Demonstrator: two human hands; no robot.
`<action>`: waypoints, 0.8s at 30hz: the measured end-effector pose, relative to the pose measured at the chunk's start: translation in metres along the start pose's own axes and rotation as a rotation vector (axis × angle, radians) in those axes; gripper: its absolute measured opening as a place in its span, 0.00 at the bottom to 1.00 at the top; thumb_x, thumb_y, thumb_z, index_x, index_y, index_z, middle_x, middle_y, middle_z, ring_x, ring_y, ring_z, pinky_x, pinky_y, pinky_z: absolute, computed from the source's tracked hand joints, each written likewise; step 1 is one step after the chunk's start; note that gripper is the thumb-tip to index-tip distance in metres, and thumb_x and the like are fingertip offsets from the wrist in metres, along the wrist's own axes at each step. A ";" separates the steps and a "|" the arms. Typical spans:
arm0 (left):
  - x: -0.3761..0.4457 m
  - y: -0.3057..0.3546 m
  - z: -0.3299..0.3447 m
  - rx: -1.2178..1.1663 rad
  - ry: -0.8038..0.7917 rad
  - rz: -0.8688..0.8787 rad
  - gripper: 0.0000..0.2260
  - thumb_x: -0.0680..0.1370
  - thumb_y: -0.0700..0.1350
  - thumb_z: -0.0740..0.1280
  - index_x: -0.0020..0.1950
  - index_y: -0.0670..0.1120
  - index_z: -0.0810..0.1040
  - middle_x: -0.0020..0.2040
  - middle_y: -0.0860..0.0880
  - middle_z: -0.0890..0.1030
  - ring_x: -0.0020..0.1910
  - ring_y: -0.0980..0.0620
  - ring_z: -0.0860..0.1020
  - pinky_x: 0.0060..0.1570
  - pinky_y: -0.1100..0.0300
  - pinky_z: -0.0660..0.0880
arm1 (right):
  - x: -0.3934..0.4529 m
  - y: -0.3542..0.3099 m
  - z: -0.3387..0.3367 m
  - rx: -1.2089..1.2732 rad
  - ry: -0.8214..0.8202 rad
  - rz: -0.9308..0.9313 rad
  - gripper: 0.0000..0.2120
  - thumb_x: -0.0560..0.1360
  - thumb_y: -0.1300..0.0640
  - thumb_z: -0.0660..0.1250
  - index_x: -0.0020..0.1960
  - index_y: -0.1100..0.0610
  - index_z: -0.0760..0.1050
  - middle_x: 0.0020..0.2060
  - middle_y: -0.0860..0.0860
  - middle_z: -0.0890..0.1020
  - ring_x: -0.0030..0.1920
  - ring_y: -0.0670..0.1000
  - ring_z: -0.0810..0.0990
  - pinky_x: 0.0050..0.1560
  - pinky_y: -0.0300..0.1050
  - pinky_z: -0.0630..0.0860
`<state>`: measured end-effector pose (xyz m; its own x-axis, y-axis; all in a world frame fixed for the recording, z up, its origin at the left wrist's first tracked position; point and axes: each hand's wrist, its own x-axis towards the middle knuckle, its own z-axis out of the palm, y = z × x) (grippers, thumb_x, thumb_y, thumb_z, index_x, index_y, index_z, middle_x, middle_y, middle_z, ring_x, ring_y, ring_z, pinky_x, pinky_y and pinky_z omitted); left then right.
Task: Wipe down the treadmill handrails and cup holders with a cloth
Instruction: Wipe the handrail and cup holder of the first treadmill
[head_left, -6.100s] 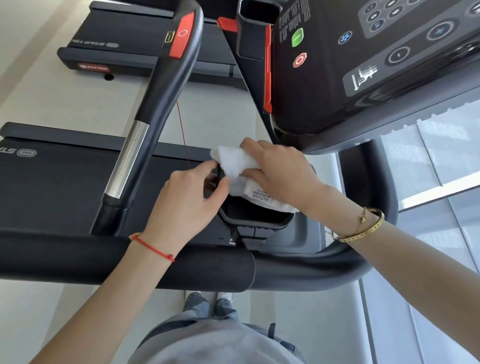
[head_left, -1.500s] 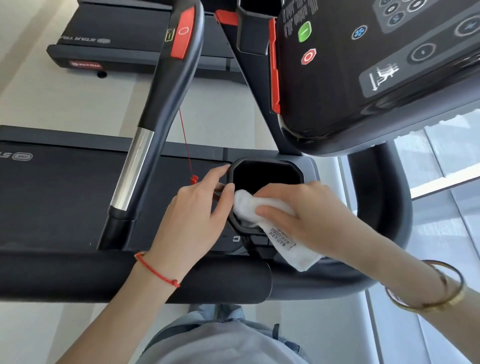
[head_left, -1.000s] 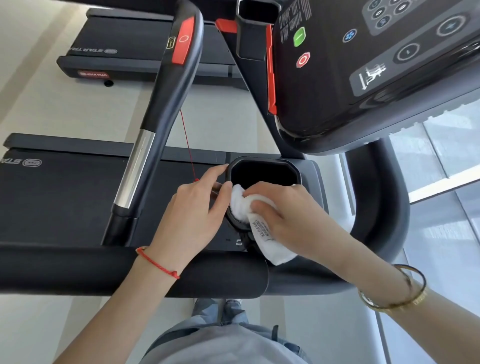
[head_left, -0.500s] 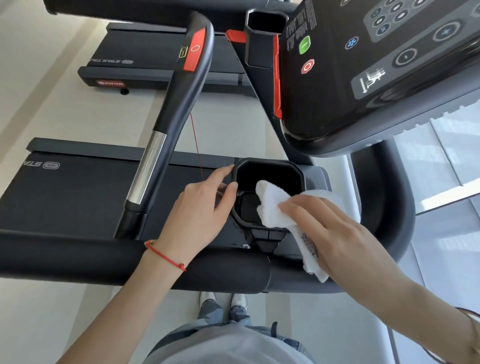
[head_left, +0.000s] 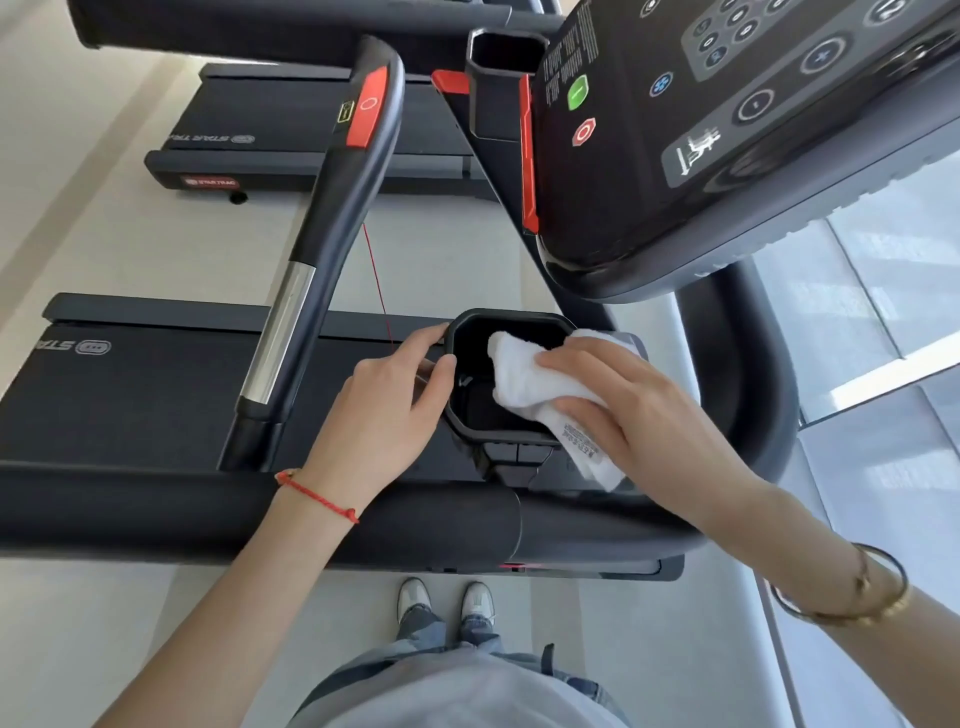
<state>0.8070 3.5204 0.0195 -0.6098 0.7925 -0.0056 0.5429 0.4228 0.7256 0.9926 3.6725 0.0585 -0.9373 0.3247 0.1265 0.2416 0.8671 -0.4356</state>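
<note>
1. My right hand (head_left: 631, 410) has the white cloth (head_left: 530, 387) bunched under curled fingers, thumb on the near side. I press it over the right rim of the black cup holder (head_left: 457, 415), with the front of the cloth hanging over the dark opening.
2. The tail of the cloth trails out beneath my palm toward me, its printed care label (head_left: 582, 441) facing up, and its end lies on the grey moulding beside the holder.
3. My left hand (head_left: 384, 410) steadies the cup holder from the other side. The thumb rests on the left rim and the forefinger reaches along the far-left corner. The fingers are only loosely bent (more a brace than a grasp).
4. The cup holder sits just under the tilted console (head_left: 727, 130), between the upright handrail (head_left: 332, 228) on my left and the curved handrail (head_left: 748, 374) on my right.
5. The padded front bar (head_left: 156, 509) runs across beneath both my forearms.
6. A red string bracelet (head_left: 317, 496) is on my left wrist and gold bangles (head_left: 857, 597) on my right.
7. A thin red cord (head_left: 376, 283) hangs down beside the upright rail, ending behind my left hand.
8. My shoes (head_left: 447, 603) show on the pale floor below.
</note>
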 end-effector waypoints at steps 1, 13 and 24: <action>0.000 0.000 0.000 0.004 -0.003 -0.001 0.19 0.82 0.55 0.57 0.73 0.57 0.69 0.48 0.58 0.82 0.44 0.59 0.80 0.47 0.57 0.76 | 0.004 0.000 -0.001 0.013 -0.015 0.019 0.14 0.81 0.58 0.63 0.66 0.56 0.73 0.61 0.50 0.75 0.60 0.50 0.74 0.58 0.45 0.73; 0.001 0.001 0.001 0.054 0.032 -0.001 0.19 0.81 0.56 0.58 0.72 0.55 0.70 0.49 0.57 0.82 0.43 0.61 0.79 0.47 0.60 0.75 | -0.001 0.005 0.001 0.150 -0.042 0.035 0.13 0.81 0.59 0.61 0.64 0.52 0.75 0.66 0.49 0.73 0.66 0.50 0.73 0.59 0.46 0.73; -0.058 0.001 -0.026 0.161 0.085 0.042 0.19 0.80 0.55 0.60 0.69 0.53 0.75 0.50 0.58 0.82 0.48 0.57 0.80 0.53 0.50 0.80 | -0.022 -0.023 -0.008 0.208 0.064 0.030 0.10 0.82 0.53 0.59 0.60 0.52 0.76 0.41 0.47 0.81 0.41 0.46 0.76 0.45 0.37 0.73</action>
<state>0.8281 3.4638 0.0387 -0.6274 0.7740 0.0857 0.6504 0.4603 0.6043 1.0093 3.6487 0.0724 -0.9110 0.3783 0.1640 0.2059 0.7621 -0.6139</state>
